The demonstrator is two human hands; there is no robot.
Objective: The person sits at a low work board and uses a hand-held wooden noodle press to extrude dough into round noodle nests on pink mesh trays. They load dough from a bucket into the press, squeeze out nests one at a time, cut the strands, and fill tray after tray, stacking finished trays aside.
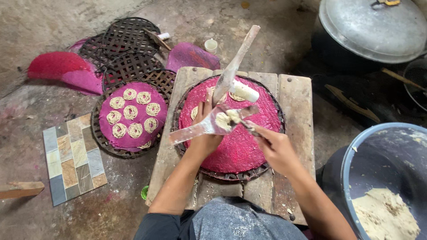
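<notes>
Right hand (276,144) fingers grip spatula (242,120); left hand (205,126) grips press (222,95); pink mat (249,146) rim open.

A rough pink mesh mat (240,146) covers a woven cane tray (231,175) on weathered planks (296,106). At two o'clock, a dull grey metal lid (373,26); at nine, a matt stone tile (73,158).

We see no packages, labels, signs or screens anywhere in this view. Nothing here carries printed wrapping, a tag or a display.
</notes>
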